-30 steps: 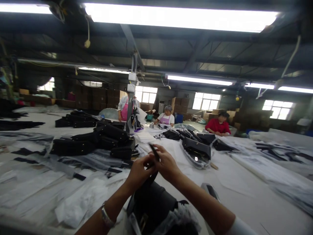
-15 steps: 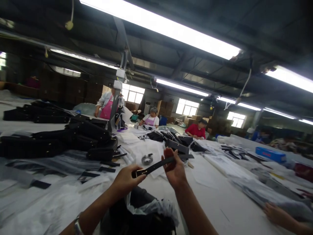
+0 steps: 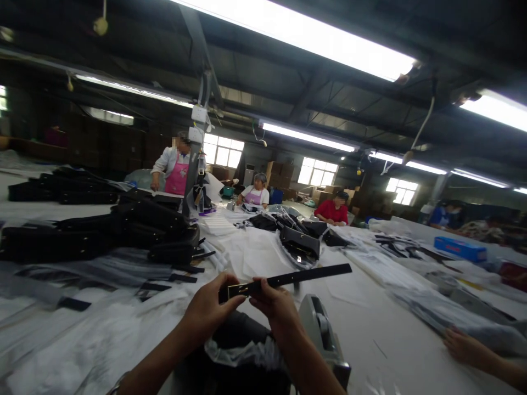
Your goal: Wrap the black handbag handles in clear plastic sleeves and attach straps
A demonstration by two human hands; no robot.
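Our left hand (image 3: 208, 308) and right hand (image 3: 275, 303) pinched the strap (image 3: 296, 277) near its buckle (image 3: 235, 290). The bag (image 3: 241, 329) beneath lay half wrapped.

At lower centre, the left grip (image 3: 209, 307) and right grip (image 3: 274, 302) pinched a black strap (image 3: 304, 276) (free end toward the frame's right) above a plastic-wrapped bag (image 3: 241, 356); a tape dispenser (image 3: 323, 334) stood beside.

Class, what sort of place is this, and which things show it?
Probably a bag-making workshop: stacks of black bags on a long white table, workers alongside, a black strap between left hand and right hand.
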